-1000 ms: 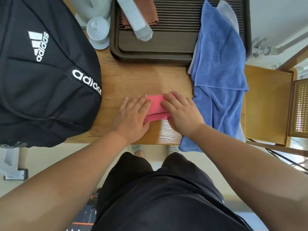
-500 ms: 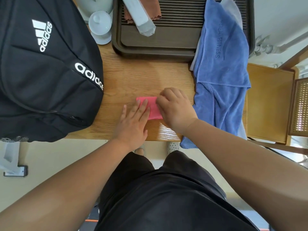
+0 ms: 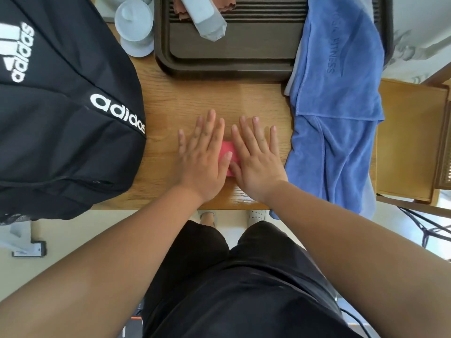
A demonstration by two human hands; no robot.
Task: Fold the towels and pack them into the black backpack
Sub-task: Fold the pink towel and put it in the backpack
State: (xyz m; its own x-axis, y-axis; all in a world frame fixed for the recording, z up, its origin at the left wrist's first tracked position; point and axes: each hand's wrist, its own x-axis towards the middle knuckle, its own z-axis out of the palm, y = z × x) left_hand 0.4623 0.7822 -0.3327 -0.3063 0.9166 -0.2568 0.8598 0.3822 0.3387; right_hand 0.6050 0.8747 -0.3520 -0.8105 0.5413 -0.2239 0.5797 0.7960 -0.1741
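I have the folded pink towel (image 3: 229,154) on the bench (image 3: 195,98) near its front edge. Only a narrow strip shows between the hands, so I cannot tell its long axis. The left grip (image 3: 202,158) and right grip (image 3: 257,163) press flat on it, fingers straight and spread, pointing away from me, clasping nothing. The black backpack (image 3: 61,123) sits left. A blue towel (image 3: 336,93) drapes from a dark tray (image 3: 231,63) over the right edge.

It looks like a home: a wooden table (image 3: 195,98) carries a dark tea tray (image 3: 219,70) and a lidded cup (image 3: 134,20) at its far edge, with a wooden chair (image 3: 410,142) beside it.
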